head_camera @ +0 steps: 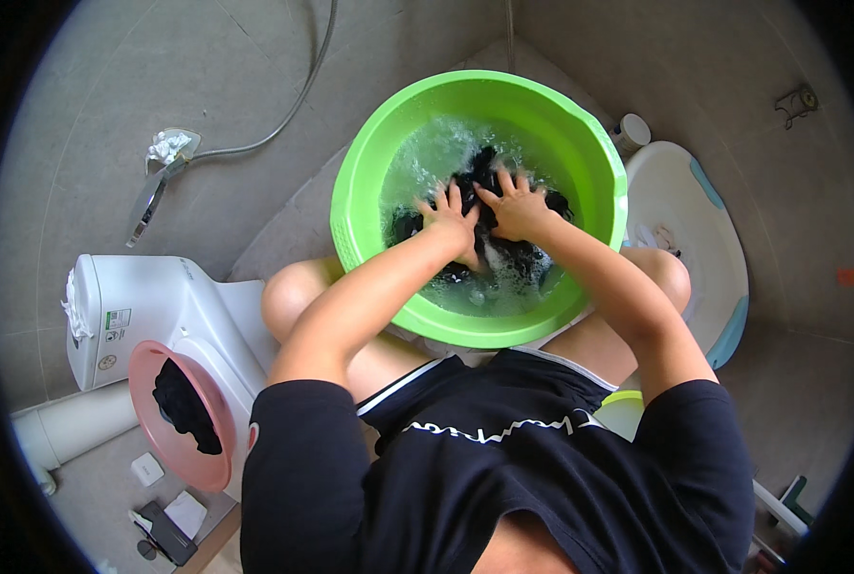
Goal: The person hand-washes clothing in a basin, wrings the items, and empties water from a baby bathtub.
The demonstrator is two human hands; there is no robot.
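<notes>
Between my knees stands a large green plastic basin (358,165) holding sudsy water (427,143). Black wet fabric (480,168) lies bunched in the water, partly under the surface. My left hand (452,222) rests palm down on the left part of the fabric, fingers spread. Beside it on the right, my right hand (516,208) presses on the fabric with its fingers apart too. Neither hand is closed around anything visible. The undersides of both palms are hidden, and the fingertips look slightly blurred.
A white toilet (140,301) stands at left, with a pink basin (147,373) of dark cloth (186,409) on it. A shower head (154,197) hangs on the left wall. At right are a white-and-blue tub (721,265) and a white container (635,130).
</notes>
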